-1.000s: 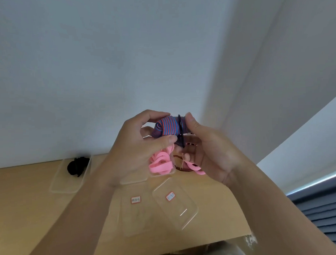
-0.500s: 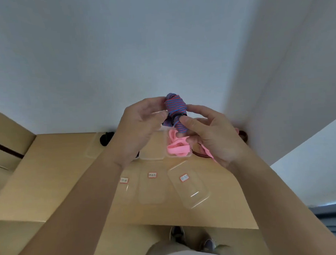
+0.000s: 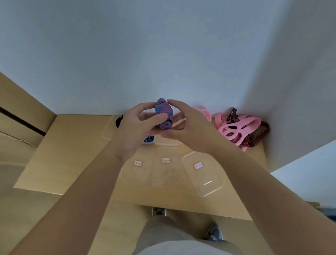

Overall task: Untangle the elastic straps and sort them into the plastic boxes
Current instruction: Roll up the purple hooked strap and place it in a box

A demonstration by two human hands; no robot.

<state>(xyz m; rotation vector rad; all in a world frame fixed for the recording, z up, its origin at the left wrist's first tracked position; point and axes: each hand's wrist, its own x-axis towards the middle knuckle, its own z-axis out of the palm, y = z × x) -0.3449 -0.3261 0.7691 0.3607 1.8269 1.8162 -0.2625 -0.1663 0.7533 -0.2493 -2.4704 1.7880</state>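
A bundled blue-and-red striped strap [image 3: 163,114] is held up above the table between both hands. My left hand [image 3: 138,128] grips its left side with curled fingers and thumb. My right hand [image 3: 190,126] pinches its right side and underside. A tangle of pink straps [image 3: 238,127] mixed with a dark red striped strap [image 3: 259,136] lies in the far right corner of the table. Three clear plastic box lids with red-edged labels sit in front: left [image 3: 135,172], middle [image 3: 165,171], right [image 3: 204,176]. Behind my hands, a box holds a blue striped strap [image 3: 149,139].
The wooden table [image 3: 74,150] stands against a white wall, with a second wall at the right. A black strap [image 3: 118,121] lies in a clear box at the back left. My legs and shoes [image 3: 214,234] show below the table's front edge.
The camera has tilted down and the hands look farther off. The striped bundle has been turned between my hands, and the pink tangle now lies uncovered in the right corner.
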